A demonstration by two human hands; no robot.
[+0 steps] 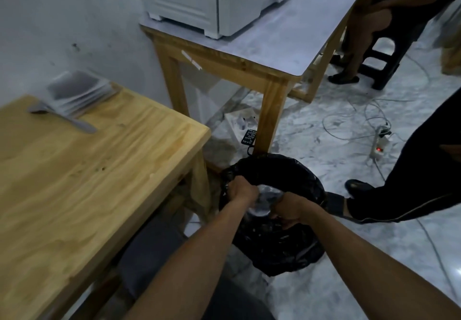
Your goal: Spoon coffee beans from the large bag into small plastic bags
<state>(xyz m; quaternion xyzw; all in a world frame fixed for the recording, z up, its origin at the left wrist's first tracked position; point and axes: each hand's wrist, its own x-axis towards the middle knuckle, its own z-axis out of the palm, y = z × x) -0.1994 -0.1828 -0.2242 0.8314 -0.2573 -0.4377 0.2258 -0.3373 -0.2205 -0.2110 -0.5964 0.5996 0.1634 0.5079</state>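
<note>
a: both hands are down in the mouth of the large bag (274, 210), the black one on the floor. the left hand (243, 191) is clenched on plastic at the near-left rim, and the right hand (290, 211) is curled round a bunch of it just beside.

b: and that clear crinkle between them?

a: looks like an inner liner (262, 201) or a small bag, too blurred to say which. my read is they're pulling the mouth apart so a spoon can get in. no beans that i can make out.

b: where's the spoon?

a: up and well to the left of the left hand, lying on the wooden table (99, 170) with its handle pointing back toward us, the spoon (62, 117) tucked against the stack of small plastic bags (79, 93). nothing filled yet, i'd judge.

b: room to work?

a: tight on the left. the table edge and its leg (199, 182) stand just beside the left wrist. beyond the hands, the second table's leg (270, 120) is near the bag's far rim. to the right, someone's foot (356, 186) is near the bag, so the free path is straight up toward the tabletop.
</note>
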